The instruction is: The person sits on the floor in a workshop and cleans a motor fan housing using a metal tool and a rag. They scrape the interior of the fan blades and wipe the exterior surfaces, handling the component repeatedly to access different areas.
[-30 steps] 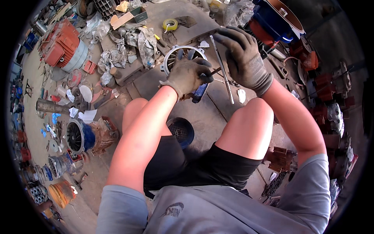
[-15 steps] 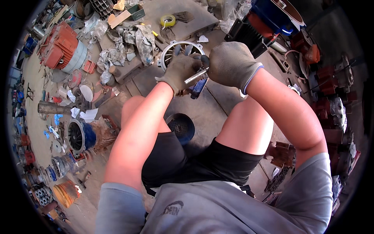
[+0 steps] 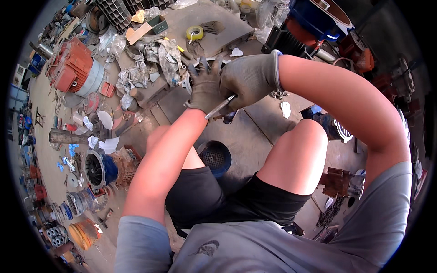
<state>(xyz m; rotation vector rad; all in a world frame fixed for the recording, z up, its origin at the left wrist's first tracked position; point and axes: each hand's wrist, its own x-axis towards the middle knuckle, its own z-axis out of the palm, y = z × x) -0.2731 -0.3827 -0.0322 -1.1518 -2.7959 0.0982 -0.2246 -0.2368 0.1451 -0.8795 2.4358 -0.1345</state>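
My right hand [image 3: 250, 78], in a grey-brown work glove, is closed around a slim metal bar [image 3: 219, 108], whose silver end sticks out below the fist toward my left wrist. The bar's other end is hidden, so its exact kind cannot be told. My left hand [image 3: 206, 86], gloved too, lies against the right fist with its fingers stretched up and apart. Behind both hands is an electric motor with a round light-metal end rim [image 3: 186, 83], mostly covered by the gloves. Below the hands a dark blue part [image 3: 230, 117] of it shows.
Between my feet lies a dark perforated round cover [image 3: 215, 158]. To the left are a red motor [image 3: 73, 68], a blue motor with a fan [image 3: 101, 168] and crumpled rags [image 3: 164, 59]. Ahead is a yellow tape roll [image 3: 194, 32]; a large blue housing [image 3: 318, 18] stands far right.
My right hand has turned over and shifted left against my left hand, its elbow swinging outward. The metal bar has tilted and now points down toward my left wrist. The left fingers have spread.
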